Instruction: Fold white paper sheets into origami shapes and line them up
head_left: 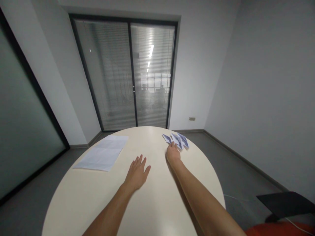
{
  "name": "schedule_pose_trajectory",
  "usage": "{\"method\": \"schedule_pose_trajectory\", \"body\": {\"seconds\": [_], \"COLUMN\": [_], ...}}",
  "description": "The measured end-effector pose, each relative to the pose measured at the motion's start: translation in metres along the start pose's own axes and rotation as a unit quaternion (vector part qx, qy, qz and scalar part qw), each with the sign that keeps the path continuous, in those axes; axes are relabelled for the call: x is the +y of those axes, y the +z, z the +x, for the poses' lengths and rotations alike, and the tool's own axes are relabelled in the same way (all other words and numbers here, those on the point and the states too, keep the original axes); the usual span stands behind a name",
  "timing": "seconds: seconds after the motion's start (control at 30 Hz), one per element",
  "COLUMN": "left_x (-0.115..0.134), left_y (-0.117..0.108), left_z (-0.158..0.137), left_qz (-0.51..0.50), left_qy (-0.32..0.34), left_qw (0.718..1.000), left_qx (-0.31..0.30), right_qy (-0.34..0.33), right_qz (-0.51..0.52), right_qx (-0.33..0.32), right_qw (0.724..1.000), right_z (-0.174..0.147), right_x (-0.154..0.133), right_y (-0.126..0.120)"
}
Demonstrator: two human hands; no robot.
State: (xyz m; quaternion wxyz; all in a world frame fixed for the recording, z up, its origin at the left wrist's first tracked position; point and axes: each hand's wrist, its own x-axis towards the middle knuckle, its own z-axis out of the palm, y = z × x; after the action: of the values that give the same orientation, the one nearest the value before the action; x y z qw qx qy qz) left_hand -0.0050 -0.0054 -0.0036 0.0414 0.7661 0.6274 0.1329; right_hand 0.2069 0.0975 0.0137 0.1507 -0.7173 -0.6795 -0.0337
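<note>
My left hand (pixel 136 173) hovers over or rests on the middle of the round table (pixel 157 203), fingers spread and holding nothing. Farther out on the right, my right hand (pixel 173 153) has its fingers bent together at the near edge of the middle picture card (pixel 177 140). Its thumb is hidden. Two more cards with blue-and-white prints lie beside it, a left card (pixel 167 138) and a right card (pixel 183 140). What the prints show is too small to tell. To the left of my left hand lies a large white sheet of paper (pixel 102 154) with faint creases.
The table's curved edge runs close behind the cards and under the sheet's left side. A black chair part (pixel 286 203) and something red (pixel 280 229) stand at the lower right, with a thin white cable. Glass panels with blinds (pixel 113 78) are beyond the table.
</note>
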Motion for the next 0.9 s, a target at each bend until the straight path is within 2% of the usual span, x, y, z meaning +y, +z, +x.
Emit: {"method": "schedule_pose_trajectory", "body": {"seconds": [0.1,0.27,0.37,0.43,0.5,0.6,0.73,0.8,0.9], "left_x": [-0.007,-0.037,-0.053,-0.053,-0.043,-0.012,0.035,0.052,0.065], "left_y": [-0.006,-0.019,-0.020,-0.020,-0.023,-0.030,-0.038,-0.039,-0.039], "left_z": [0.003,0.004,0.002,0.000,-0.002,-0.004,-0.010,-0.014,-0.019], "left_qz": [0.032,0.142,0.155,0.147,0.151,0.121,0.026,-0.037,-0.122], "left_qy": [-0.025,-0.187,-0.267,-0.277,-0.246,-0.162,0.011,0.089,0.185], "left_qw": [0.998,0.965,0.947,0.947,0.955,0.976,0.999,0.995,0.974], "left_qx": [0.045,0.116,0.093,0.067,0.069,0.083,0.029,0.001,-0.050], "right_qy": [-0.017,-0.073,-0.113,-0.139,-0.157,-0.174,-0.209,-0.240,-0.276], "right_qz": [-0.006,-0.018,-0.007,0.009,0.030,0.068,0.150,0.184,0.186], "right_qx": [0.032,0.067,0.071,0.077,0.075,0.056,0.017,-0.009,-0.070], "right_qw": [0.999,0.995,0.991,0.987,0.984,0.981,0.966,0.953,0.940], "right_z": [-0.003,-0.013,-0.021,-0.026,-0.030,-0.036,-0.041,-0.042,-0.042], "right_x": [0.000,0.002,0.003,0.004,0.005,0.002,-0.007,-0.010,-0.010], "right_y": [-0.001,-0.002,-0.002,-0.002,-0.002,-0.006,-0.012,-0.012,-0.009]}}
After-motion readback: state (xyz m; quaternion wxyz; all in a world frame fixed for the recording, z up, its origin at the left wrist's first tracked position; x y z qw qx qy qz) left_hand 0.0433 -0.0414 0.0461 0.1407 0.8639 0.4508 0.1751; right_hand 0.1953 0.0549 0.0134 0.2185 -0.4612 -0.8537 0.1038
